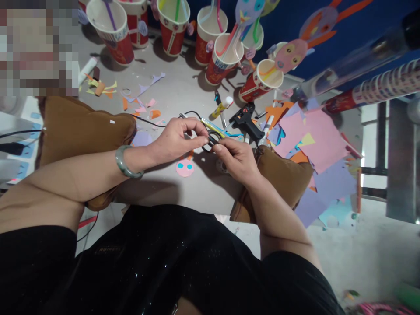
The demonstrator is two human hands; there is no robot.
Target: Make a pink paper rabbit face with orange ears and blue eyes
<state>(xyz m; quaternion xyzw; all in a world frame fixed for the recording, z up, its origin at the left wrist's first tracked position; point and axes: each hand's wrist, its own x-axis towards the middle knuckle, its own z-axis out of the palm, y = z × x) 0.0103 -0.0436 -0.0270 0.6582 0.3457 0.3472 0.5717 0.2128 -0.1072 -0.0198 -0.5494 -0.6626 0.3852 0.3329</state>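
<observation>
My left hand (179, 138) pinches a thin black flexible cord (213, 140) between thumb and fingers. My right hand (238, 159) grips the same cord from the opposite side. The cord is located between my fingertips, above the grey tabletop (203, 188).

Status: the section between my hands is gathered into small loops. I judge the gathering to be partial: a length of black line runs uncoiled to the left, past a brown padded fabric cushion (85, 127), and no tie is visible on the loops. The red-and-white paper cups (120, 48) along the far side carry coloured straws and paper discs; their assembly appears well advanced. A round pink paper face with blue eyes (185, 167) lies separate below my left hand.

Limits of view: my fingers cover where the cord enters and leaves the loops. I cannot tell whether it belongs to the black plastic glue gun (247, 120) beyond my right hand. A round item beneath that hand is shadowed and unidentifiable. The upper left corner is pixelated; several cups are cut off above.
</observation>
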